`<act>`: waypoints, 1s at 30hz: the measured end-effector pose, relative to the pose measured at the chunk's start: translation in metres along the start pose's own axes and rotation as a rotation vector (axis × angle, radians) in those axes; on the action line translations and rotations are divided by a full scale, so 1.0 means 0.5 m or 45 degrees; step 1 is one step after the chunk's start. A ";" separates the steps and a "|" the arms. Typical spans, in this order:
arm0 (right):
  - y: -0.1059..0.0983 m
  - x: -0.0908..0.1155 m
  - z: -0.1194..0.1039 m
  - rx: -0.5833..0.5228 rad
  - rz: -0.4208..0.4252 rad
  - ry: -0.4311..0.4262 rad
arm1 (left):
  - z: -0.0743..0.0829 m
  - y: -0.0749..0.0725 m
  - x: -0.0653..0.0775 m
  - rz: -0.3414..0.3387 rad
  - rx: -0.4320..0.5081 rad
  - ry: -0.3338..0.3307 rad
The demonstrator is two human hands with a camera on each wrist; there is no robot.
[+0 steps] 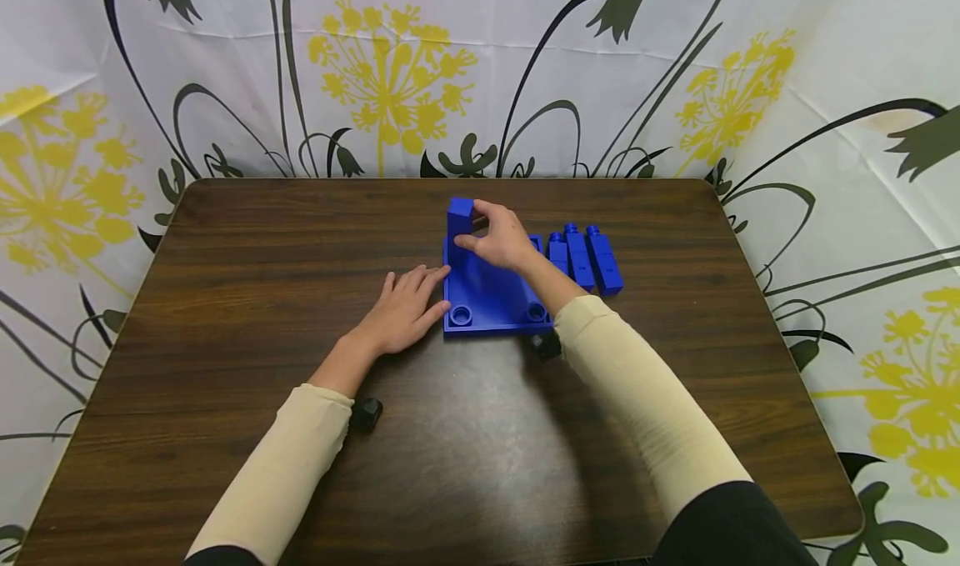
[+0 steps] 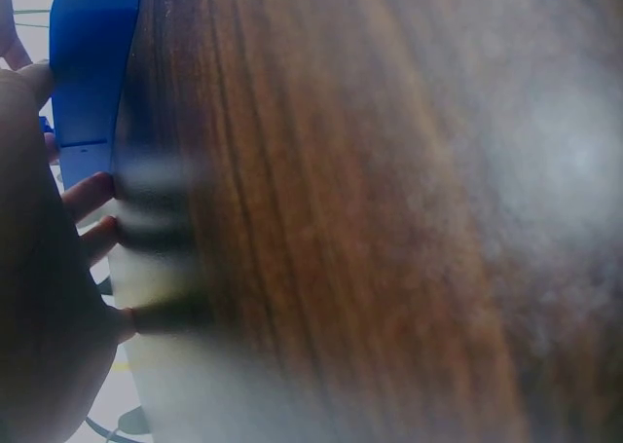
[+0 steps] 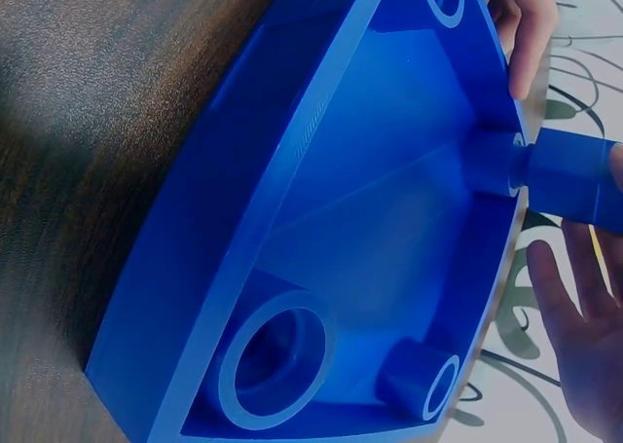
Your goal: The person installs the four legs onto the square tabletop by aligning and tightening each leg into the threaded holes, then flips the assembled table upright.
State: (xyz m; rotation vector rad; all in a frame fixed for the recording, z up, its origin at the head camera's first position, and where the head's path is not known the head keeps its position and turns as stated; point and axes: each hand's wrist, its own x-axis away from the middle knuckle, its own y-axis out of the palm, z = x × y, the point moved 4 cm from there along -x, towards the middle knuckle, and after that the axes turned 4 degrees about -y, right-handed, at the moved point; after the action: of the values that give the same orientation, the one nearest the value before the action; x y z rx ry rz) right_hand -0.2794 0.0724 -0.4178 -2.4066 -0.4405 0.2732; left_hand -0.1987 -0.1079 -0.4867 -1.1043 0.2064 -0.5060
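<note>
A blue square tray-like panel (image 1: 495, 287) lies with its hollow side up and has round sockets in its corners. Over its far left socket stands a blue square table leg (image 1: 460, 216), which my right hand (image 1: 501, 234) pinches between thumb and fingers. In the right wrist view the narrow end of the leg (image 3: 574, 175) meets the socket; how deep it sits is hidden. My left hand (image 1: 403, 312) lies with fingers spread, touching the panel's left side. The left wrist view shows those fingers (image 2: 90, 196) near the panel's wall (image 2: 92, 73).
Several similar blue legs (image 1: 604, 259) lie side by side just right of the panel, knobbed ends pointing away. The brown wooden table (image 1: 262, 299) ends at a floral cloth (image 1: 487, 66) behind. Black wrist devices (image 1: 367, 414) sit under both forearms.
</note>
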 end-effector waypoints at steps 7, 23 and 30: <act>-0.001 0.001 0.002 -0.002 -0.023 0.033 | -0.002 0.001 0.000 -0.003 -0.004 -0.004; 0.001 -0.005 -0.001 -0.107 -0.036 0.020 | -0.002 0.003 -0.001 0.003 0.001 0.000; 0.002 -0.004 0.003 -0.038 -0.012 0.095 | -0.003 0.005 -0.002 0.007 -0.002 0.004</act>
State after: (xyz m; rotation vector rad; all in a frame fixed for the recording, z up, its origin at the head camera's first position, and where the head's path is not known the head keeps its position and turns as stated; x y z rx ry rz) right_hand -0.2815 0.0719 -0.4192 -2.4342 -0.4250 0.1728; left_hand -0.1994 -0.1077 -0.4896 -1.1045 0.2123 -0.5029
